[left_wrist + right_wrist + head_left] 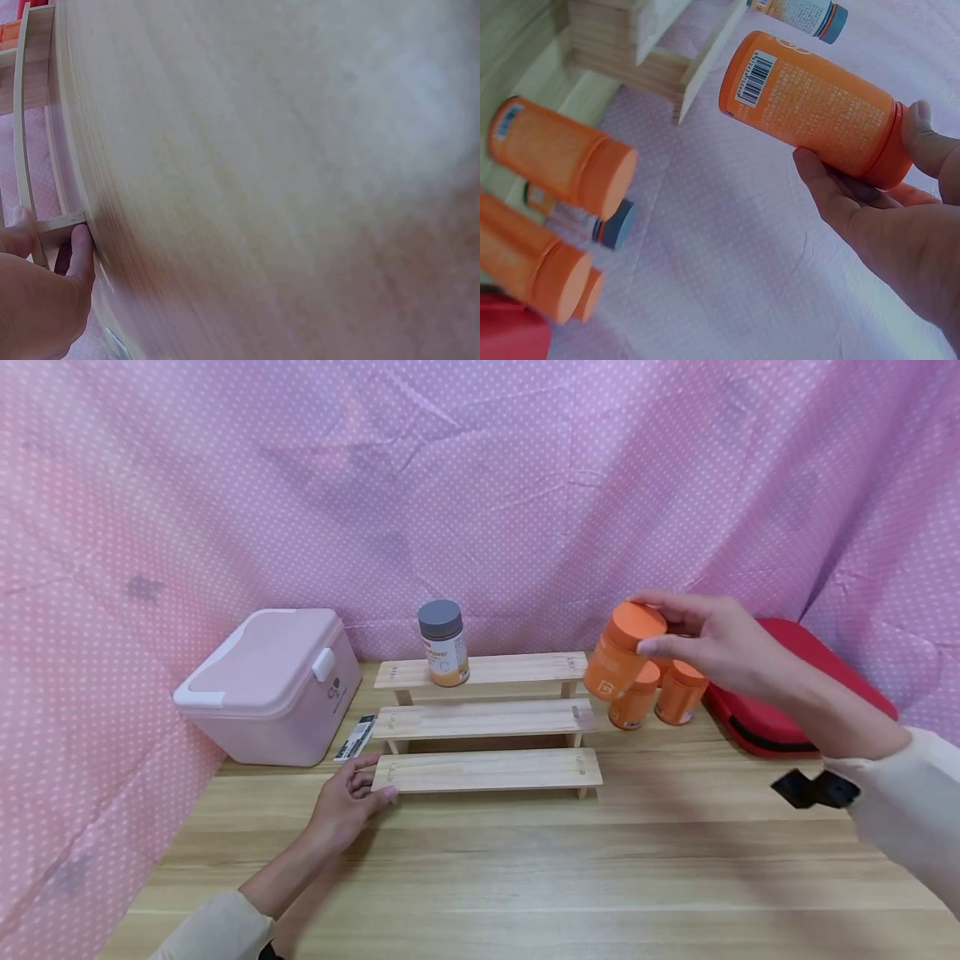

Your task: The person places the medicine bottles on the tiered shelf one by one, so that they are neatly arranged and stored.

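Observation:
My right hand [723, 639] grips an orange bottle [617, 660] by its lid, holding it tilted in the air near the right end of a three-step wooden rack [487, 770]. In the right wrist view the barcode and printed text on this orange bottle [802, 105] show. My left hand [347, 806] holds the left end of the rack's lowest step, thumb on the front edge; in the left wrist view its fingers [81, 255] are at the step's leg. A grey-lidded bottle [444, 647] stands on the top step, toward the left.
Other orange bottles [678, 693] stand on the table right of the rack, with a grey-lidded bottle [615, 223] among them. Beyond lies a red case [810, 685]. On the left sit a pink lidded box [277, 693] and a small printed card [356, 737]. A pink dotted cloth [487, 510] hangs behind.

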Demonstrator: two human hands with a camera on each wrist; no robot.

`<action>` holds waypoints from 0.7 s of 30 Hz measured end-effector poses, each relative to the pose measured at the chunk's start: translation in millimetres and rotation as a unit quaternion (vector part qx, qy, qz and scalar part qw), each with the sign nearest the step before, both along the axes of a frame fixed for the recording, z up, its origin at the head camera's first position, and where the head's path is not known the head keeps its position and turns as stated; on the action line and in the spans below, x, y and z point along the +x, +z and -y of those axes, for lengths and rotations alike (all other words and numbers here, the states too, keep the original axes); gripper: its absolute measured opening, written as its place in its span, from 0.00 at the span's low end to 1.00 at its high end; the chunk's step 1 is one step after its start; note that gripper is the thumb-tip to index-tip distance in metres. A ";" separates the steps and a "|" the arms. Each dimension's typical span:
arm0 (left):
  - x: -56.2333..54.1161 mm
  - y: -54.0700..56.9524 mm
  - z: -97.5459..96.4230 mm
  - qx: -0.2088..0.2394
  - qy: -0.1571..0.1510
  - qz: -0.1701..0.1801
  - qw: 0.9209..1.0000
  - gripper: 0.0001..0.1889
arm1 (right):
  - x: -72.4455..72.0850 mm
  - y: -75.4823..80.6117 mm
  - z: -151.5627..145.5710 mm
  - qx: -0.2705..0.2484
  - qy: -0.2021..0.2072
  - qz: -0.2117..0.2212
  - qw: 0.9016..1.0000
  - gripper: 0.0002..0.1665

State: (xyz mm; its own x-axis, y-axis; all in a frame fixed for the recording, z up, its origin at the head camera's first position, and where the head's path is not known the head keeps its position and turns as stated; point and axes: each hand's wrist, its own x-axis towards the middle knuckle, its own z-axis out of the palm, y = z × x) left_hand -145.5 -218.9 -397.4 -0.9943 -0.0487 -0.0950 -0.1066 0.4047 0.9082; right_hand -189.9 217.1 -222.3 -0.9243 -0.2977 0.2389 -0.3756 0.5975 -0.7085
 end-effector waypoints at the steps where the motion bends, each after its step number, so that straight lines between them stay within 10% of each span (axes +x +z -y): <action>1: 0.1 0.0 0.0 0.000 0.001 0.001 1.000 0.30 | -4.2 1.5 4.4 -0.004 0.002 0.008 1.000 0.31; 21: -1.1 -0.6 -1.2 0.010 0.008 -0.004 1.000 0.31 | -83.7 -5.2 81.9 -0.021 0.111 0.052 0.992 0.27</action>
State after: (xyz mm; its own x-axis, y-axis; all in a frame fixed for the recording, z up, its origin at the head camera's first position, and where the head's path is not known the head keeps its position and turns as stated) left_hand -146.6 -217.7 -398.0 -0.9942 -0.0627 -0.0879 -0.1053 0.3841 0.9173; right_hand -273.6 135.2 -227.5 -0.8568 -0.4895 0.1620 -0.4189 0.4776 -0.7723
